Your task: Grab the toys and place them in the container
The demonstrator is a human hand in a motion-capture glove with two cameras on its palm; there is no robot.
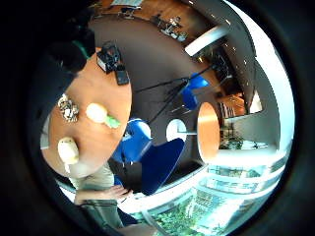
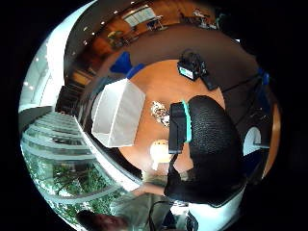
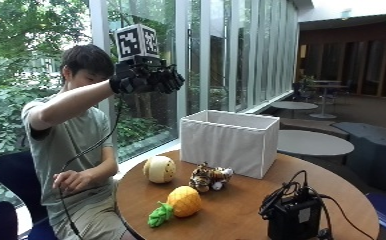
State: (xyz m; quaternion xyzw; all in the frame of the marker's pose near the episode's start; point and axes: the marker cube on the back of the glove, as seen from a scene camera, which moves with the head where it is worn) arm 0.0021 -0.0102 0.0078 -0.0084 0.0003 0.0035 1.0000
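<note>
- Toys lie on the round table (image 3: 246, 210) beside the white container (image 3: 230, 141): cream ball (image 3: 159, 169), tiger (image 3: 209, 177), pineapple (image 3: 178, 203).
- Your gloved right hand (image 3: 146, 77) hangs high above them, fingers loosely curled, holding nothing.
- All three look soft and light; take each around its body.

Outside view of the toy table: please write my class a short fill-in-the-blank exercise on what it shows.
1. The gloved right hand is raised above the table and holds ____.
2. The white container stands on the round ____ table.
3. The tiger toy lies between the pineapple toy and the ____.
4. The number of toys on the table is ____.

Missing words: nothing; wooden; container; three
</note>
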